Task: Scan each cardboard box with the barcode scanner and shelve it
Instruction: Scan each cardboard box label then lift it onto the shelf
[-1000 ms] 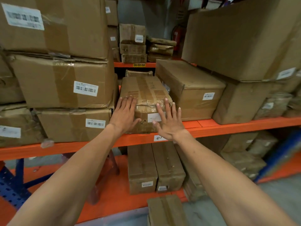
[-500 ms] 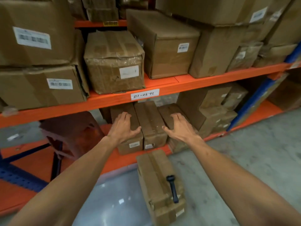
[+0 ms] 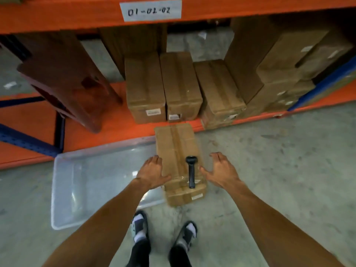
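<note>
A taped brown cardboard box (image 3: 178,151) lies lengthwise on the grey floor, just near of the shelf. A black barcode scanner (image 3: 191,171) rests flat on its near-right top.

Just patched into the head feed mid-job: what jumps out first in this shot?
Front and centre, a cardboard box lies on the concrete floor with the black barcode scanner on top, the open left hand and right hand on either side of it. Behind it runs the orange bottom shelf with a row of boxes, and a clear plastic tray lies to the left.
</note>
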